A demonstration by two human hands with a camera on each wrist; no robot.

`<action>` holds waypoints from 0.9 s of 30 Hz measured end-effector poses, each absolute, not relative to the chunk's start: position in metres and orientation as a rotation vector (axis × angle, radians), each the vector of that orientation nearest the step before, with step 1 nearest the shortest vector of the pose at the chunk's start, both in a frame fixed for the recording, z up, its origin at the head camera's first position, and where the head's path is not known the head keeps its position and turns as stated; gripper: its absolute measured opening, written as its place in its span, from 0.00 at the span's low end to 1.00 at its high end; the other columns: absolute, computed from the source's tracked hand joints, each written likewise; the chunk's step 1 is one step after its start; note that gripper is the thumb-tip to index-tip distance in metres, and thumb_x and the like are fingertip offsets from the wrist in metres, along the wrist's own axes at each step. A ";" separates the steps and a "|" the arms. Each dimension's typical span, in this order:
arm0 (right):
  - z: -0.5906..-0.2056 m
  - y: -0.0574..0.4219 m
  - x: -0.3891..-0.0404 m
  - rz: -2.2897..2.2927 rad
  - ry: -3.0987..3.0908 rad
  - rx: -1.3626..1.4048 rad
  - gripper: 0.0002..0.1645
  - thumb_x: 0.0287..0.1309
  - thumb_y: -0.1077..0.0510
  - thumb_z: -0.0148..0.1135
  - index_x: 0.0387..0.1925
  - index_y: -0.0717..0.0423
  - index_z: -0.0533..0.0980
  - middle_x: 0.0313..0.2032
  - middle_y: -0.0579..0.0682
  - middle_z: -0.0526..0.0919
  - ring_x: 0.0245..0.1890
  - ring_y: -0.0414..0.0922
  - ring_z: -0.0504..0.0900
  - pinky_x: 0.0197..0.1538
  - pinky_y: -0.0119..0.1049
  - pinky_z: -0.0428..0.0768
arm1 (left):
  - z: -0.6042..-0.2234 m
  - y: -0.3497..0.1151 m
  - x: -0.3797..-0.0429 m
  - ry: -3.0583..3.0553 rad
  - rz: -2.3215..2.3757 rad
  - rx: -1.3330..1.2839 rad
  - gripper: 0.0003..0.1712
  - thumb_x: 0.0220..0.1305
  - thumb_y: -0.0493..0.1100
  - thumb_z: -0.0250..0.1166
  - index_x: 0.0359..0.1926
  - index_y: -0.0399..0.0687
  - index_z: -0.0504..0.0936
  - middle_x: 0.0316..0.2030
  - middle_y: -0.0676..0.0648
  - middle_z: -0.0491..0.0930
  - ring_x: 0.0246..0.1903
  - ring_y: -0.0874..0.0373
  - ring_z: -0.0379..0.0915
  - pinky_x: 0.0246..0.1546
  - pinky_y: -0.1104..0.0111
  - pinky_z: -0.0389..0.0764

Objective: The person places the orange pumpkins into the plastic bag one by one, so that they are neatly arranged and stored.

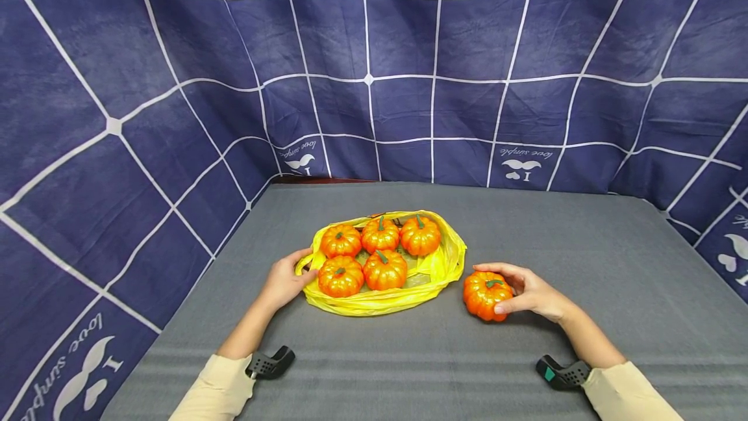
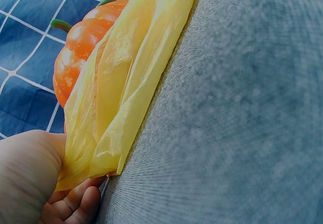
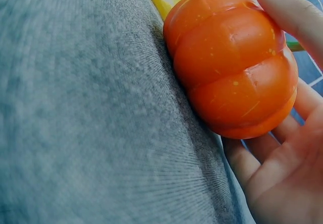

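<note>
A yellow plastic bag (image 1: 374,305) lies spread open on the table, with several small orange pumpkins (image 1: 386,269) inside it, green stems up. At the bag's left edge, my left hand (image 1: 287,281) pinches the plastic; the left wrist view has the thumb on one side of the yellow film (image 2: 118,98) and curled fingers partly hidden behind it. Right of the bag, my right hand (image 1: 534,292) grips a single orange pumpkin (image 1: 484,296), thumb on the near side and fingers around the far side. That pumpkin (image 3: 232,65) sits at the grey cloth, apart from the bag.
A grey cloth covers the table (image 1: 409,369). Behind and to the left hangs a dark blue curtain (image 1: 467,102) with white grid lines. Each wrist wears a black strap device (image 1: 271,364).
</note>
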State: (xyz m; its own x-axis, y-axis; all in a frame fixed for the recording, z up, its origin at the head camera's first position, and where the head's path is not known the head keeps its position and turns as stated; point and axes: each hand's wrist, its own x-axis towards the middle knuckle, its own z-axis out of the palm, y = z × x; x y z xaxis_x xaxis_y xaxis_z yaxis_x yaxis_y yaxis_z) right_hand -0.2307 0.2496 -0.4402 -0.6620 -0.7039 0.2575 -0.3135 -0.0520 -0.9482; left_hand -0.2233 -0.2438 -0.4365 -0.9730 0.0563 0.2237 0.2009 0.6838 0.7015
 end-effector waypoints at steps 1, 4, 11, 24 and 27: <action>-0.440 0.250 -0.231 -1.768 1.921 -1.083 0.40 0.50 0.74 0.66 0.64 0.77 0.61 0.61 0.60 0.73 0.57 0.41 0.75 0.54 0.35 0.77 | -0.436 -0.244 -0.223 -2.710 -1.162 -0.209 0.29 0.59 0.37 0.67 0.60 0.29 0.74 0.54 0.30 0.76 0.55 0.38 0.72 0.56 0.48 0.70; -0.440 0.249 -0.231 -1.767 1.926 -1.079 0.39 0.51 0.74 0.66 0.64 0.77 0.62 0.61 0.63 0.72 0.57 0.41 0.75 0.54 0.35 0.77 | -0.437 -0.244 -0.223 -2.705 -1.163 -0.215 0.29 0.59 0.36 0.67 0.60 0.28 0.74 0.54 0.30 0.76 0.55 0.38 0.72 0.56 0.48 0.70; -0.440 0.248 -0.229 -1.769 1.937 -1.059 0.38 0.50 0.76 0.65 0.64 0.75 0.63 0.61 0.57 0.74 0.57 0.40 0.75 0.53 0.36 0.78 | -0.438 -0.244 -0.224 -2.697 -1.168 -0.218 0.29 0.58 0.36 0.68 0.59 0.28 0.74 0.54 0.30 0.77 0.54 0.38 0.73 0.55 0.48 0.71; -0.436 0.243 -0.227 -1.824 1.934 -1.073 0.36 0.52 0.77 0.62 0.63 0.77 0.63 0.61 0.52 0.75 0.56 0.40 0.75 0.54 0.34 0.77 | -0.439 -0.243 -0.223 -2.684 -1.132 -0.220 0.28 0.57 0.37 0.67 0.58 0.28 0.75 0.52 0.30 0.78 0.52 0.37 0.74 0.53 0.48 0.72; -0.434 0.241 -0.227 -1.844 1.946 -1.079 0.36 0.51 0.76 0.63 0.63 0.77 0.63 0.61 0.51 0.75 0.56 0.40 0.75 0.54 0.33 0.76 | -0.438 -0.243 -0.223 -2.684 -1.127 -0.216 0.28 0.57 0.37 0.67 0.58 0.28 0.75 0.52 0.30 0.78 0.52 0.37 0.74 0.53 0.48 0.72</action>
State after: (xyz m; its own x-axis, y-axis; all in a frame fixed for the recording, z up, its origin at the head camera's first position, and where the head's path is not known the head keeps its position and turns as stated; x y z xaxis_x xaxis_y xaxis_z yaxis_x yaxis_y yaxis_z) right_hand -0.2266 0.2408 -0.4337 -0.6940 -0.6540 0.3011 -0.3361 -0.0756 -0.9388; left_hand -0.2229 -0.2429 -0.4380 -0.9646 0.0496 0.2590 0.2197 0.6946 0.6851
